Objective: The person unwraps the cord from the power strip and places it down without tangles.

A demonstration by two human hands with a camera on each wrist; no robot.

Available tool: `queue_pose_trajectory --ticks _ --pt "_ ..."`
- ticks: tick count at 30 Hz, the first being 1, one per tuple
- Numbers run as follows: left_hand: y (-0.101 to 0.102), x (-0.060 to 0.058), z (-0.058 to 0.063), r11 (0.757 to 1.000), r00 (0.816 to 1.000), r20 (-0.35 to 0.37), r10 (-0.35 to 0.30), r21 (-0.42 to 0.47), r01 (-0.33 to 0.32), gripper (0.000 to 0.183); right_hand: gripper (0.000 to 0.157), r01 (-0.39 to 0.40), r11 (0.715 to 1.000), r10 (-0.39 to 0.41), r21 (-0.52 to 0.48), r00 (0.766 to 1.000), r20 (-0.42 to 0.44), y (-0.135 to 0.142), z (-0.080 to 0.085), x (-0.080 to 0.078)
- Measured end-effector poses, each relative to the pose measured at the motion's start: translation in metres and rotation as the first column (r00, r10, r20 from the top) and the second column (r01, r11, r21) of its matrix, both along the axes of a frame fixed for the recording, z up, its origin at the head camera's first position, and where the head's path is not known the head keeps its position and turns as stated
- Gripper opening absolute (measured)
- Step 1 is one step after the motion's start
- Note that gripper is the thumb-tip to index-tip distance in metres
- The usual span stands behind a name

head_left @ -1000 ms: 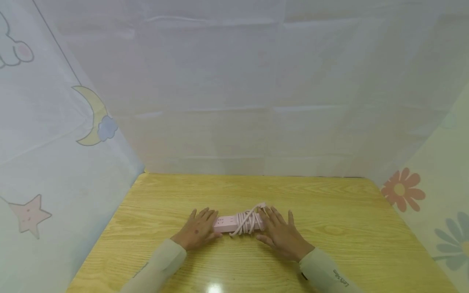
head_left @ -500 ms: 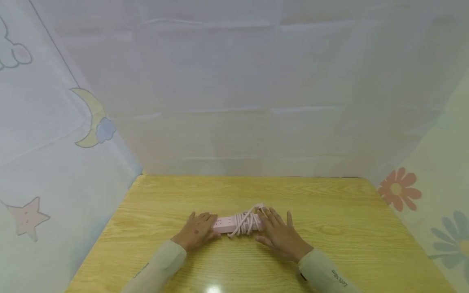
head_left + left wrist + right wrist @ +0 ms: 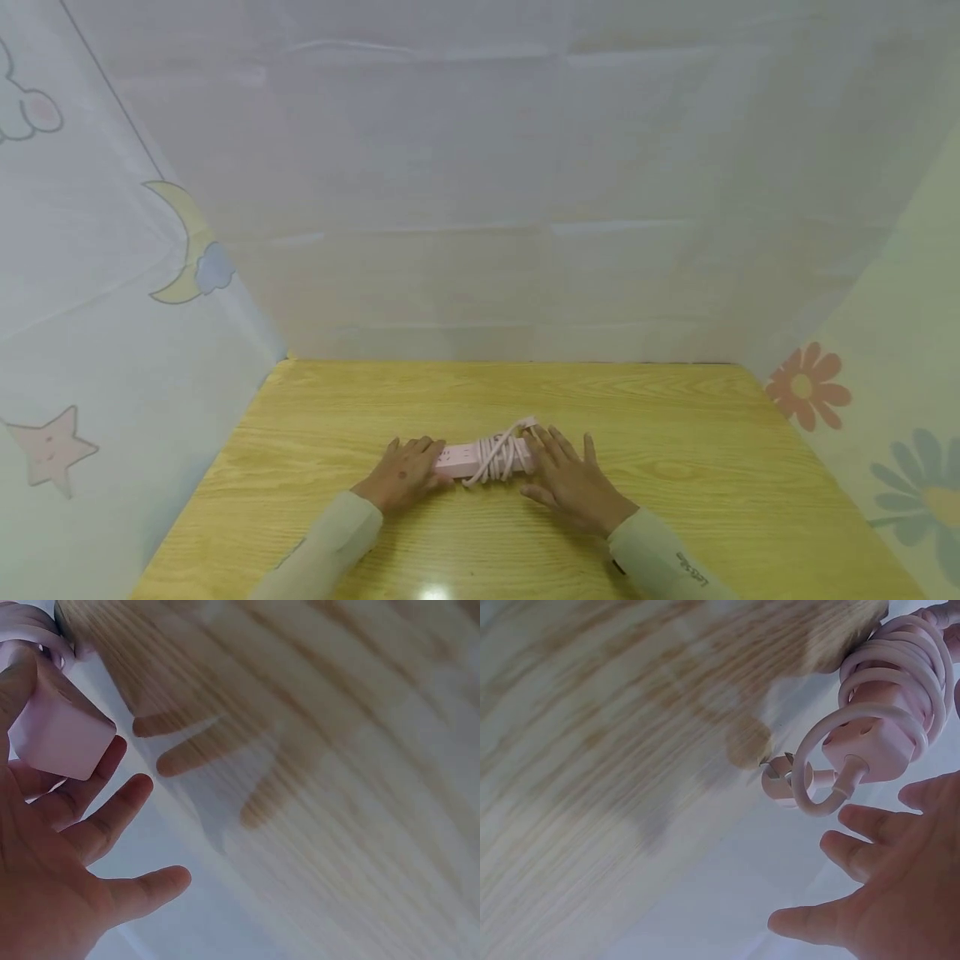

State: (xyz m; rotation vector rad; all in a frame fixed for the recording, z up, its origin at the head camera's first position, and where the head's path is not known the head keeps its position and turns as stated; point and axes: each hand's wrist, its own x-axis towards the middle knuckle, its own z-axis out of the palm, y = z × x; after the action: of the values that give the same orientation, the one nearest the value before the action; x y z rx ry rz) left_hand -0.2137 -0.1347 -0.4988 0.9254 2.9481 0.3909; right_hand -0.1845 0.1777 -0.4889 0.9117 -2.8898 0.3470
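A pink power strip [image 3: 458,459] lies across the middle of the wooden table, its pale pink cord [image 3: 497,458] wound round the right half. My left hand [image 3: 405,475] holds the strip's left end, thumb on the near side and fingers over the far side; in the left wrist view the thumb and index finger straddle the end block. My right hand [image 3: 577,487] is at the other end, fingers spread and straight, fingertips right at the strip. The plug [image 3: 786,780], with bare metal prongs, sticks out beside that end on a loop of cord.
The wood-grain table [image 3: 360,392] has a glossy top that reflects the hands. A pale sheet wall [image 3: 450,275] stands at its back edge. Printed side sheets flank it, with a moon [image 3: 180,242] on the left and a red flower [image 3: 817,383] on the right.
The head view shifts slightly, so the table and power strip appear a little further left. Both hands stay at the strip's two ends.
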Motion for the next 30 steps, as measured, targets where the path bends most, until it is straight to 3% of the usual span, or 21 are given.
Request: queue_pose_trajectory --ticks 6,13,19,30 --pt "0.002 -0.001 0.0 1.0 1.0 0.019 -0.009 0.016 0.008 0.059 0.074 -0.008 1.0 0.009 -0.014 1.0 0.022 0.001 0.003 0.0" --pt "0.007 -0.001 0.0 0.999 0.99 0.139 0.012 0.041 -0.018 0.048 0.073 0.0 1.0 0.0 -0.008 0.999 0.032 0.001 0.006 0.001" --pt "0.009 -0.001 0.001 0.994 0.972 0.235 -0.012 0.105 -0.013 0.043 0.072 0.015 1.0 -0.015 -0.01 0.999 0.03 0.004 0.009 0.003" --pt "0.008 0.0 -0.001 0.983 0.961 0.269 -0.068 0.182 0.019 0.042 0.072 0.021 1.0 -0.021 -0.022 1.0 0.002 0.009 0.011 0.003"
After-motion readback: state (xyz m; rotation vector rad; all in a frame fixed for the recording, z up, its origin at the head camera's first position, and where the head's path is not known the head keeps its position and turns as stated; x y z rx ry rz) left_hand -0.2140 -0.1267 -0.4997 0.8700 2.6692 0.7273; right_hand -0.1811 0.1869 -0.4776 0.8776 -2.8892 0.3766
